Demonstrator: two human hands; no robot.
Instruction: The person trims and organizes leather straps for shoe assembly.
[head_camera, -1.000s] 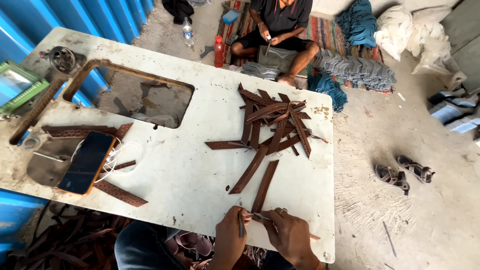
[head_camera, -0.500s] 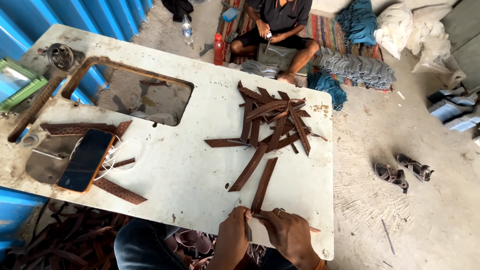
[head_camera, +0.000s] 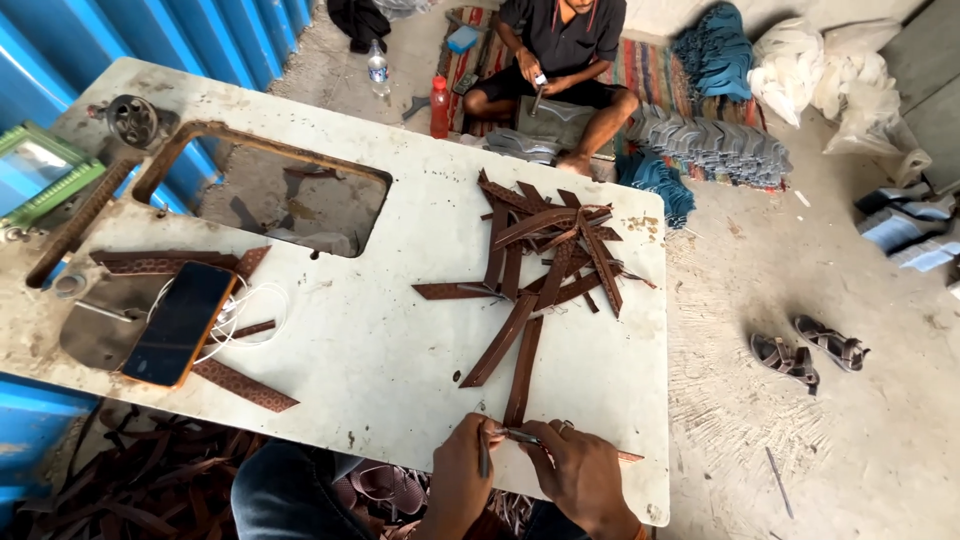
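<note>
At the near edge of the white table (head_camera: 380, 330), my left hand (head_camera: 462, 478) and my right hand (head_camera: 580, 478) pinch a thin brown leather strip (head_camera: 520, 436) between them. The left fingers also hold a slim dark tool upright; what it is I cannot tell. Just beyond the hands lies a pile of several brown leather straps (head_camera: 545, 250), with two long straps (head_camera: 510, 345) reaching toward me.
A rectangular cutout (head_camera: 280, 195) opens in the table's far left. A phone (head_camera: 180, 322) with a white cable lies on a metal plate at the left. Another person (head_camera: 560, 50) sits on a mat beyond the table. Sandals (head_camera: 808, 352) lie on the floor at right.
The view shifted slightly; my hands stay at the table's near edge, working the same strip. The strap pile has not moved.
</note>
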